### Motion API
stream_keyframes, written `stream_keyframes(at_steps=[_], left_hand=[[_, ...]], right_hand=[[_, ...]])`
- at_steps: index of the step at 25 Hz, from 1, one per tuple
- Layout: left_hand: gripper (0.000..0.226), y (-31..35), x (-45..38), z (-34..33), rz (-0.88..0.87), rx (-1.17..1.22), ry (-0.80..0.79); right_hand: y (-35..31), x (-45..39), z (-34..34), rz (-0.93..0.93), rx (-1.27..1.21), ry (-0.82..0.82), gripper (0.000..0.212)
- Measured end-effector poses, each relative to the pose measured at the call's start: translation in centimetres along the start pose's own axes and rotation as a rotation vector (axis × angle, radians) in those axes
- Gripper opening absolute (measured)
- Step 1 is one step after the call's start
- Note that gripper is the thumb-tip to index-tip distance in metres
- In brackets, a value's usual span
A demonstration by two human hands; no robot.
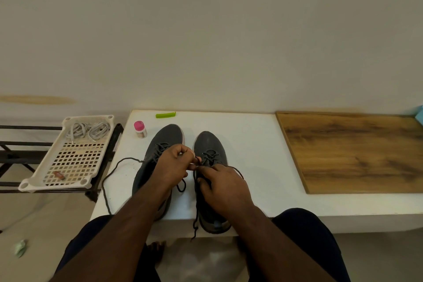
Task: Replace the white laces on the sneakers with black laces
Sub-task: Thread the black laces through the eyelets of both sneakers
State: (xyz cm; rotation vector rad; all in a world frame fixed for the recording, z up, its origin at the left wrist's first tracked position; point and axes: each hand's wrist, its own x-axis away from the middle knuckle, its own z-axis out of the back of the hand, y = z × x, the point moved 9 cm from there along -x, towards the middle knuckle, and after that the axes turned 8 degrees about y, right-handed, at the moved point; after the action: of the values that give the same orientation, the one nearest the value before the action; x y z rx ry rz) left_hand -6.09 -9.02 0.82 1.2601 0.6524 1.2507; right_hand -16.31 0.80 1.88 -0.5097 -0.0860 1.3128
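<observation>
Light: I see dim, warm, even room light; its source I cannot place.
Shadows: soft and faint, darkest under the white table (240,135).
Glare: mild sheen on the wooden board (357,151).
Distortion: my wide lens bends edges outward.
Sharpness: slightly soft overall, grainy.

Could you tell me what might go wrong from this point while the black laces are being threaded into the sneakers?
1. The right sneaker has its heel over the front edge of the table; a firm pull on the black lace by the left hand or right hand could tip it off.
2. The left sneaker's lace trails loose past the table's left edge and might snag.
3. The pink-capped bottle stands near the left sneaker and could be knocked.
</observation>
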Motion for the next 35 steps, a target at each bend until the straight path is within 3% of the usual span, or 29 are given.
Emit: stream_keyframes(at_steps=[2, 5, 7, 13, 16, 24, 26, 29, 30, 31, 33, 35], left_hand=[[0.015, 0.6, 0.0, 0.2, -0.048, 0.014, 0.043], [0.016, 1.3, -0.1, 1.4, -0.049, 0.333, 0.136], [0.011, 1.0, -0.3, 1.9, -0.043, 0.373, 0.177], [0.019, 0.4, -0.5, -1.4, -0.33, -0.583, -0.088], [0.019, 0.6, -0.6, -1.5, -0.329, -0.734, -0.103], [0.018, 0.9, 0.1, -1.9, -0.365, -0.821, -0.148], [0.023, 2.8, 0.4, -0.7, -0.351, -0.6, 0.015], [0.03, 3.4, 0.3, 2.6, -0.058, 0.415, 0.214], [0.028, 2.8, 0.4, 2.8, 0.022, 0.583, 0.224], [0.024, 2.6, 0.6, 3.1, 0.02, 0.545, 0.234], [0.009, 2.8, 0.3, 2.7, -0.159, -0.081, 0.185], [0.015, 1.5, 0.0, -0.2, -0.285, -0.582, -0.052]], right_hand=[[0.3, -0.2, -0.6, -0.022, 0.017, -0.032, 0.035], [0.9, -0.4, -0.8, -0.084, 0.015, -0.043, 0.033], [0.9, -0.3, -0.8, -0.08, 0.007, -0.031, 0.031], [0.9, -0.3, -0.8, -0.051, -0.044, -0.017, 0.028], [1.1, -0.3, -1.0, -0.063, -0.046, -0.033, 0.029], [1.2, -0.4, -1.1, -0.078, -0.073, -0.033, 0.027], [1.2, -0.4, -1.0, -0.086, -0.08, -0.035, 0.027], [1.3, -0.4, -0.9, -0.096, -0.089, -0.038, 0.027], [1.2, -0.3, -0.9, -0.091, -0.086, -0.037, 0.026], [1.2, -0.3, -0.9, -0.086, -0.082, -0.036, 0.026], [1.2, -0.4, -1.0, -0.084, -0.082, -0.035, 0.024], [1.2, -0.4, -1.2, -0.085, -0.099, -0.039, 0.025]])
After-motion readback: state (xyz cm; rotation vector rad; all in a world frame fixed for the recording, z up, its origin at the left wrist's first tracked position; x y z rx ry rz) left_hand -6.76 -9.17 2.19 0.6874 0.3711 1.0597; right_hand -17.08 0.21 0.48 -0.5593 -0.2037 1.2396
